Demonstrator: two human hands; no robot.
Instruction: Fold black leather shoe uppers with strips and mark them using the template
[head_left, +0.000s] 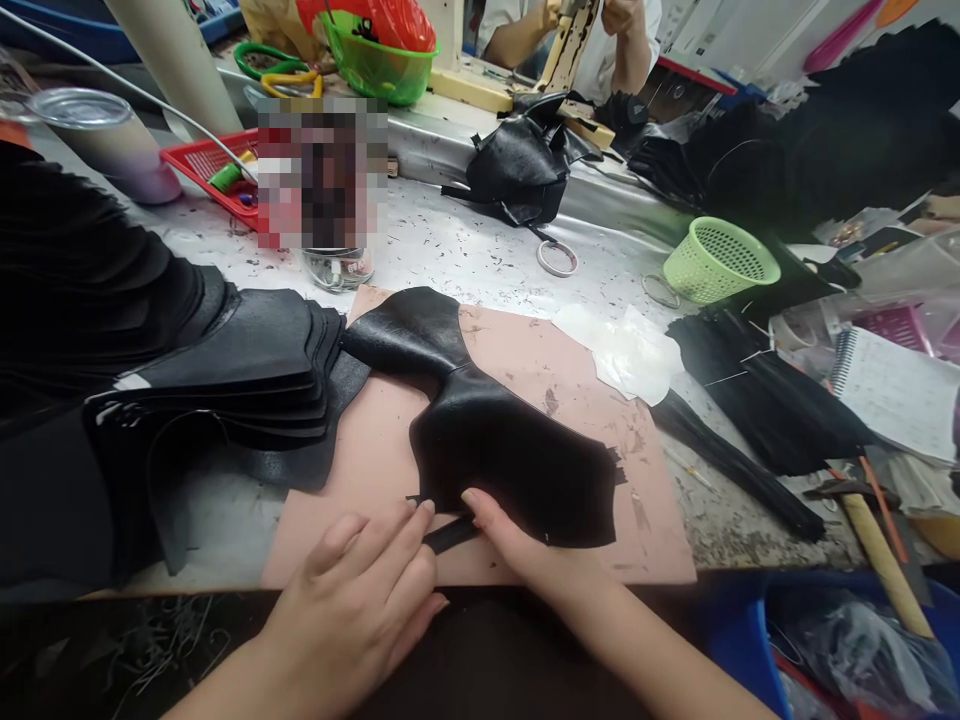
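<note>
A black leather piece (495,440) lies flat on a pink cutting mat (525,360) in front of me. My left hand (360,600) rests at the mat's near edge, its fingers pressed together on a thin black strip (448,533) at the leather's lower edge. My right hand (517,545) lies beside it, thumb and fingers pinching the same strip and the leather's edge from the right. A stack of similar black leather pieces (247,370) sits to the left, overlapping the mat.
A green basket (720,260), white sheet (626,350), black strips (757,400), a notebook (896,390) and a hammer (870,530) are on the right. A glass jar (339,268), red tray (210,165) and metal cup (105,140) stand behind. Another person works at the far side (577,40).
</note>
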